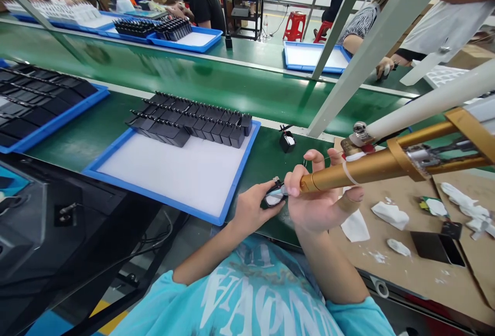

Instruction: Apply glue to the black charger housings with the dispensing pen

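Observation:
My left hand [253,204] is closed around a small black plastic case [275,198] with white material showing in its open side. A narrow pale nozzle [285,190] reaches into or against that case; the exact contact is too small to tell. The nozzle sits at the front of a gold-coloured dispensing gun [359,169], slanting in from the right. My right hand [319,204] supports the gun's front end from below, its forefinger curled over the tip and its thumb stretched out. Just beyond my hands, another black case [287,141] with white inside and short wires on top stands on the green bench.
A blue-rimmed tray [166,171] holds rows of black cases at its far side. A second full tray [58,119] lies left. Cardboard [367,258] with white-smeared scraps covers the right side. A slanted metal post [371,63] rises ahead. Co-workers sit across the green conveyor [232,88].

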### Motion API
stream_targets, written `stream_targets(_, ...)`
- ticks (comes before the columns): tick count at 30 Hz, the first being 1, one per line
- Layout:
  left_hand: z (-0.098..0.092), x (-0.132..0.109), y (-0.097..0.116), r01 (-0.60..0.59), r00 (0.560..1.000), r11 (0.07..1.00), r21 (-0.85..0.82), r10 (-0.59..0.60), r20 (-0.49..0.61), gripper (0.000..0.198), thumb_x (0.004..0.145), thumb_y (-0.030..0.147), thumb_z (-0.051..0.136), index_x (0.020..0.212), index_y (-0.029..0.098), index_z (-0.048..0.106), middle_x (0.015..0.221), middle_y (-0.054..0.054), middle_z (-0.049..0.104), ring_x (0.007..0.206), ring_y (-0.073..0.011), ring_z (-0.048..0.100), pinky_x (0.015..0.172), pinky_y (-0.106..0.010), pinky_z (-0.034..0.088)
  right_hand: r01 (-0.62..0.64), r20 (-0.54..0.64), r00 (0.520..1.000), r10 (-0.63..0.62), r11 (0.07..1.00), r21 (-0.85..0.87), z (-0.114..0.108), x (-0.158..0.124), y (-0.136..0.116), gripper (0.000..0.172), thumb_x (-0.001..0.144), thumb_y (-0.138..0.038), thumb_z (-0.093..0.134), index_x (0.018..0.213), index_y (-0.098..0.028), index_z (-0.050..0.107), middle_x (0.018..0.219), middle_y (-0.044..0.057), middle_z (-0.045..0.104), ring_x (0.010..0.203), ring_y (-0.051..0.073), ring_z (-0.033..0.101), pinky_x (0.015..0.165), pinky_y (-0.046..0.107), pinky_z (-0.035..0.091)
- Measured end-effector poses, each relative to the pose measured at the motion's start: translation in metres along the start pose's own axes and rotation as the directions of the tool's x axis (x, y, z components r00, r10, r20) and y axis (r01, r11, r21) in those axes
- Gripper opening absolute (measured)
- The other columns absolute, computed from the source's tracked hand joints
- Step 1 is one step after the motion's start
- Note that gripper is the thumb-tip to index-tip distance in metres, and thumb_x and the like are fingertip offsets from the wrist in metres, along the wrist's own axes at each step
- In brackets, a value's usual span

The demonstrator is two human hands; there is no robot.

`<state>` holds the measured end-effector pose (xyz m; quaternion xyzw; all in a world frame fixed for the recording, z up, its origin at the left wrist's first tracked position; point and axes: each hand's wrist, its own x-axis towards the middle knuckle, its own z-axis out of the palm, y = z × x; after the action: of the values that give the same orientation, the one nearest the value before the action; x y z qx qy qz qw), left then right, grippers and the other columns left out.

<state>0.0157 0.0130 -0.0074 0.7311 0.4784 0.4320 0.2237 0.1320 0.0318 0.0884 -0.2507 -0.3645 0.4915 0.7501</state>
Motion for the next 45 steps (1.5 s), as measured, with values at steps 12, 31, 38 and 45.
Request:
stream_targets(12,-0.004,0.002,-0.013,0.048,0.99,0.998,0.049,-0.054,0.128,0.051,0.088,0.05,0.061,0.13,0.022,0.055,0.133,-0.009,0.061,0.128,-0.0278,0.053,0.107,-0.044,0.043,0.023,-0.064,0.998,-0.022,1.0,0.018,-0.034,0.006,-0.009,0.044,0.079,-0.066,0.047,0.106,-0.033,0.057,0.095,-0.001,0.057,0.041,0.008,0.049,0.04,0.028,0.037)
stream_targets(31,0.01,0.008,0.001,-0.194,0.975,0.95,0.246,0.158,0.159,0.018,0.096,0.018,0.05,0.109,0.02,0.061,0.12,-0.004,0.07,0.101,-0.0181,0.067,0.088,-0.032,0.055,0.079,-0.023,0.997,-0.078,0.995,0.055,-0.064,0.01,-0.012,0.048,0.081,-0.068,0.045,0.105,-0.032,0.064,0.096,-0.001,0.058,0.044,0.01,0.053,0.041,0.029,0.038)
stream_targets(38,0.007,0.01,0.002,-0.275,0.917,0.787,0.551,0.044,0.395,0.02,0.094,0.032,0.057,0.111,0.023,0.06,0.113,-0.003,0.07,0.089,-0.0208,0.067,0.065,-0.031,0.053,0.077,-0.023,0.997,-0.075,0.995,0.071,-0.065,0.008,-0.014,0.047,0.081,-0.066,0.045,0.107,-0.032,0.064,0.096,-0.001,0.059,0.044,0.01,0.054,0.042,0.029,0.039)
stream_targets(45,0.007,0.015,0.006,-0.186,0.881,0.831,0.525,-0.095,0.464,0.019,0.094,0.026,0.053,0.111,0.02,0.058,0.103,-0.008,0.067,0.091,-0.0255,0.065,0.064,-0.033,0.052,0.084,-0.039,0.996,-0.082,0.996,0.037,-0.066,0.01,-0.013,0.048,0.079,-0.069,0.045,0.103,-0.032,0.065,0.094,-0.001,0.058,0.043,0.01,0.053,0.041,0.029,0.038)
